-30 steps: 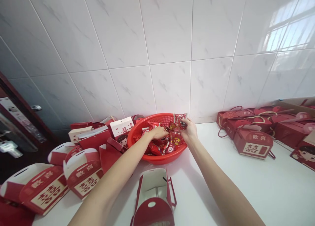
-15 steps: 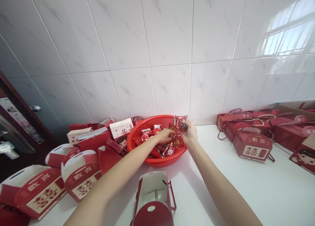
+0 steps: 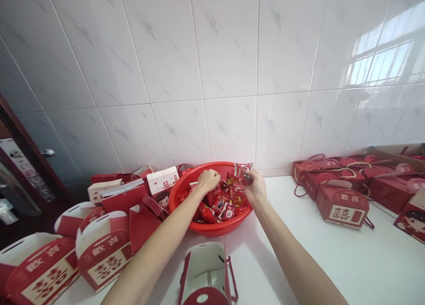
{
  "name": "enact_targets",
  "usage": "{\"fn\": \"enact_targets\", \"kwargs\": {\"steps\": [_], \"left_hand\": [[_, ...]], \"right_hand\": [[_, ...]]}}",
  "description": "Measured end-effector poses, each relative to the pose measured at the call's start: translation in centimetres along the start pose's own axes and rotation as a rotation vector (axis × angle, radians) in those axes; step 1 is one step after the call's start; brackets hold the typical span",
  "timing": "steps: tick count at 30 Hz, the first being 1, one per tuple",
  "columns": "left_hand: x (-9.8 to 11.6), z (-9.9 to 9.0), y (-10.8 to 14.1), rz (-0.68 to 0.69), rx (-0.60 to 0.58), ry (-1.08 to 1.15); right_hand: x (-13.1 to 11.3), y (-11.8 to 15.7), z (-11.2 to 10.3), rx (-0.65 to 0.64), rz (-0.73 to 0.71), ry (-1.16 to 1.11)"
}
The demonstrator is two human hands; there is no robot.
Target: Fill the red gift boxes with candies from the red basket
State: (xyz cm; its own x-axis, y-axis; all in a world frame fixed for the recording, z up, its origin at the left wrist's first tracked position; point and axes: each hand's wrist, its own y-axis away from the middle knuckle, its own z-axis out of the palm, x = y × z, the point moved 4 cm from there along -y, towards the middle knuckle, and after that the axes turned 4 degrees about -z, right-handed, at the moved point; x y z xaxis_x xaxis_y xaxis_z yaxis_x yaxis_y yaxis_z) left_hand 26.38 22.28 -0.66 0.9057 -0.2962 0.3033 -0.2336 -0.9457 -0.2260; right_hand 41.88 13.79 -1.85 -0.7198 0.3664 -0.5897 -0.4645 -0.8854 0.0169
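A red plastic basket [image 3: 195, 227] full of small red-wrapped candies [image 3: 219, 204] stands against the tiled wall. Inside it, at the back left, my left hand [image 3: 209, 181] reaches down over the candies with its fingers curled; what they hold, if anything, is hidden. At the basket's right rim my right hand [image 3: 256, 187] grips red and silver candy packets [image 3: 244, 168], one of which sticks up above the rim. In front of the basket an open red gift box [image 3: 208, 269] with a pale inside and a cord handle faces up.
Several open red and white gift boxes [image 3: 102, 256] crowd the left side, some close to my left forearm. Closed red boxes [image 3: 343, 205] with cord handles stand at the right, near a cardboard carton [image 3: 395, 152]. A door with a lock [image 3: 25, 163] is at the far left.
My left hand has moved left and up within the basket, away from my right hand, uncovering candies in the middle. My right hand stays at the right rim with its packets. The view tilts up slightly.
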Motion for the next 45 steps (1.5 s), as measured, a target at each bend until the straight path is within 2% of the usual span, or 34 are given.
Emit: {"fn": "enact_targets", "kwargs": {"steps": [4, 8, 16, 20, 24, 28, 33, 37, 41, 43, 45], "left_hand": [[-0.7, -0.1, -0.1, 0.001, 0.025, -0.03], [-0.7, 0.3, -0.1, 0.078, -0.02, -0.045], [1.3, 2.4, 0.2, 0.286, -0.128, -0.074], [1.0, 3.4, 0.0, 0.256, -0.218, -0.119], [0.0, 3.6, -0.4, 0.194, -0.277, -0.123], [-0.6, 2.5, -0.8, 0.137, -0.268, -0.06], [-1.9, -0.8, -0.7, 0.017, -0.181, 0.019], [-3.0, -2.6, 1.4, -0.044, -0.305, 0.016], [-3.5, -3.4, 4.0, -0.053, -0.432, -0.045], [-3.3, -3.5, 4.5, -0.028, -0.409, -0.088], [-2.6, -3.3, 4.3, 0.018, -0.327, -0.115]], "right_hand": [[0.0, 0.0, 0.0, -0.024, -0.007, 0.027], [0.1, 0.0, -0.1, -0.017, 0.005, 0.029], [0.3, -0.6, -0.4, -0.047, -0.042, 0.022], [0.2, -0.4, -0.3, -0.041, -0.03, 0.016], [-0.1, -0.1, 0.0, -0.031, -0.029, 0.005], [-0.1, -0.1, 0.1, -0.045, -0.024, 0.012], [0.2, -0.5, -0.1, -0.054, -0.038, 0.014], [0.6, -0.8, -0.4, -0.046, -0.023, 0.015], [0.9, -0.8, -0.4, -0.043, 0.024, 0.017], [0.8, -0.7, -0.3, -0.029, 0.026, 0.006], [0.7, -0.6, -0.2, -0.018, 0.016, -0.005]]}}
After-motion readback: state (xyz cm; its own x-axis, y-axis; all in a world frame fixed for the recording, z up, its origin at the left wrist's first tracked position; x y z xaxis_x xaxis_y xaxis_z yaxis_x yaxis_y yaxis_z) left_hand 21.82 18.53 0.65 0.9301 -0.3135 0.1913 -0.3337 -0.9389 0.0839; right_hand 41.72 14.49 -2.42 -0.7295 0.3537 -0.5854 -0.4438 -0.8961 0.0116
